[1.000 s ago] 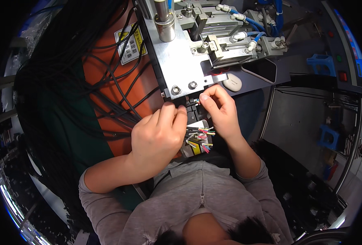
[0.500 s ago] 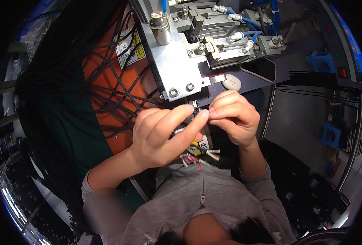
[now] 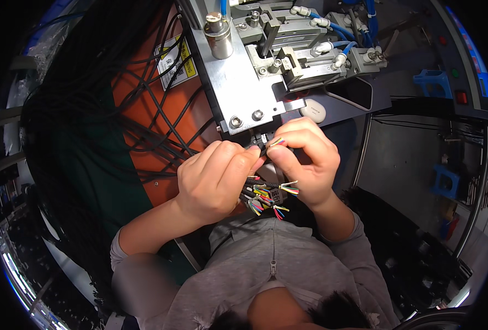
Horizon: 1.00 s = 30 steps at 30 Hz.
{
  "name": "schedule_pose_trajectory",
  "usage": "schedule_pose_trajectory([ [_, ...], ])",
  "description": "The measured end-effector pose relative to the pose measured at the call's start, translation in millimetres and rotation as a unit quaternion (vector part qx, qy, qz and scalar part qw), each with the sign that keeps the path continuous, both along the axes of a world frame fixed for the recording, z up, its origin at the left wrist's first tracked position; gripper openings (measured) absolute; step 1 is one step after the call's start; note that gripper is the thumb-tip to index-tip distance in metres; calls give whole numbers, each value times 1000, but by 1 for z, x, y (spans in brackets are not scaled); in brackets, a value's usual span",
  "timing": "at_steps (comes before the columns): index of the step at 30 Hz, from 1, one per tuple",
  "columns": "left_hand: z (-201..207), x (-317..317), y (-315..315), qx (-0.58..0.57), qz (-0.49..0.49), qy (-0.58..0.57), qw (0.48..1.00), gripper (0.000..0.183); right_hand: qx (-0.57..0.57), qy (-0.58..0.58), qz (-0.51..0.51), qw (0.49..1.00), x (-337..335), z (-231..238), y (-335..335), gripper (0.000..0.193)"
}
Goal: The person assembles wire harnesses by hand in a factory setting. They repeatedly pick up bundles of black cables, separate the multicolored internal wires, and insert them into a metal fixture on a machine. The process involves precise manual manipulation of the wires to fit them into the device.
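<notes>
My left hand (image 3: 213,179) is closed around black cables, its thumb and forefinger pinched near the front edge of the metal fixture. Below its fingers, several stripped cable ends (image 3: 266,201) fan out with red, yellow, blue and white wires. Facing it, my right hand (image 3: 310,162) pinches a short tuft of coloured wires (image 3: 277,142) between thumb and forefinger; the cable behind this tuft is mostly hidden by the fingers. Just beyond both fingertips sits a small black part (image 3: 260,139) with a white patch, under the fixture's edge.
A bright metal plate (image 3: 235,93) with bolts and pneumatic clamps (image 3: 310,69) stands ahead. Black cables (image 3: 161,110) lie over an orange surface on the left. A white rounded case (image 3: 312,111) and a phone-like slab (image 3: 354,93) lie on the right. Blue stools (image 3: 433,82) stand farther right.
My left fingers have curled in from their stretched pinch. My right hand has shifted slightly left, and coloured wires now show at its fingertips. The hanging cable ends have moved and show more.
</notes>
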<state>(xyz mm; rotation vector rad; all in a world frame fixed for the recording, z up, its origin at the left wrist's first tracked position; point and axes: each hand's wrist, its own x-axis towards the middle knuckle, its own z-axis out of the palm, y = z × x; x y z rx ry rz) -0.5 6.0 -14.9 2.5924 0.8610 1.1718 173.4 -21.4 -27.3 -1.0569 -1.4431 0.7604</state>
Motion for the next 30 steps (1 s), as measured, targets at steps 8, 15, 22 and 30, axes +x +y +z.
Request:
schedule_pose_trajectory([
  [8, 6, 3, -4, -26, 2, 30, 999, 17, -95, 96, -7, 991, -2, 4, -2, 13],
  [15, 1, 2, -3, 15, 9, 85, 996, 13, -40, -107, 5, 993, 8, 15, 0, 15],
  [22, -4, 2, -2, -11, 1, 59, 998, 16, -77, -7, 17, 997, 10, 3, 0, 13],
  [30, -9, 1, -6, 3, 25, 65, 998, 14, 77, -159, -65, 982, -5, 3, 1, 15],
])
